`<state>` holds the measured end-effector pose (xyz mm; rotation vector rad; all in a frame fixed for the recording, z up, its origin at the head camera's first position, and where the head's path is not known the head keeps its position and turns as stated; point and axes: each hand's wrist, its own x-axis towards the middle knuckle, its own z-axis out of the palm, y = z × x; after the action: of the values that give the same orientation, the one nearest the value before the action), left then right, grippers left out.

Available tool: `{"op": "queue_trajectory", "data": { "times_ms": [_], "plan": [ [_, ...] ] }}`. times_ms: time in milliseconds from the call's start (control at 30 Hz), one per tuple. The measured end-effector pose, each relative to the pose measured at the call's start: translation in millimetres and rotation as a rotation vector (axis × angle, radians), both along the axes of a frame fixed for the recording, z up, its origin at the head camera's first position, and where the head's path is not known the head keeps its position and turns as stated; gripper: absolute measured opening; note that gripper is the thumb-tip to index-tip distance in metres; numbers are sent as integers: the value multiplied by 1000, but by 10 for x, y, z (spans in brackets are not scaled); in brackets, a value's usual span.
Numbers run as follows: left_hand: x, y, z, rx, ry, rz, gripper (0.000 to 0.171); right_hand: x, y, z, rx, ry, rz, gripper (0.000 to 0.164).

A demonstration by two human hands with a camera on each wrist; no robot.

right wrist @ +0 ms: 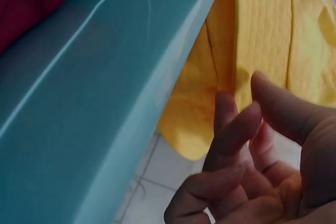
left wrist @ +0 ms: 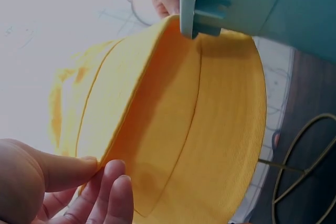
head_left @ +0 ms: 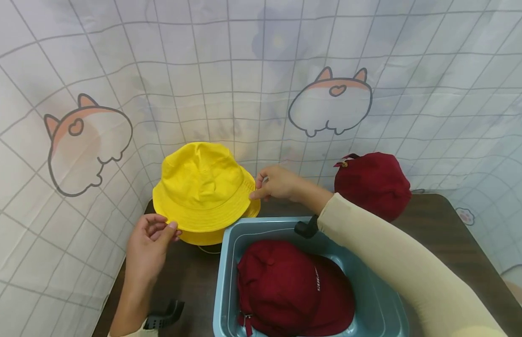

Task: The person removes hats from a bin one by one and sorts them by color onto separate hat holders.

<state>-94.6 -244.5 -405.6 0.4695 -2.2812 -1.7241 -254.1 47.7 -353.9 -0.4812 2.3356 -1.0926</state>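
Observation:
A yellow bucket hat sits over a second yellow bucket hat, whose brim shows below it. My left hand pinches the upper hat's brim at its front left, thumb outside and fingers underneath. At the brim's right edge is my right hand, its thumb and forefinger on either side of the fabric and the other fingers curled. In the left wrist view, the upper brim stands apart from the lower hat's brim. A gold wire stand shows beside the lower hat.
A blue plastic bin stands at the front, its corner against the yellow hats. Inside lies a dark red cap. Another dark red cap is at the back right of the brown table. A patterned curtain hangs behind.

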Motion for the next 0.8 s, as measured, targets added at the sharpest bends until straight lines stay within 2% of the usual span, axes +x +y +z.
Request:
{"op": "queue_trajectory", "data": {
  "times_ms": [267,433,633,800],
  "plan": [
    [-71,-15,-88,-103,74,12,24,3,-122,-85,2,21,-95,27],
    [-100,-9,-133,-124,97,52,25,20,-173,-109,-11,40,-142,27],
    [-124,1,-162,-159,95,100,24,26,-199,-127,-12,85,-198,28],
    [-102,-5,-189,-217,64,78,24,30,-204,-154,23,119,-181,26]
  ]
}}
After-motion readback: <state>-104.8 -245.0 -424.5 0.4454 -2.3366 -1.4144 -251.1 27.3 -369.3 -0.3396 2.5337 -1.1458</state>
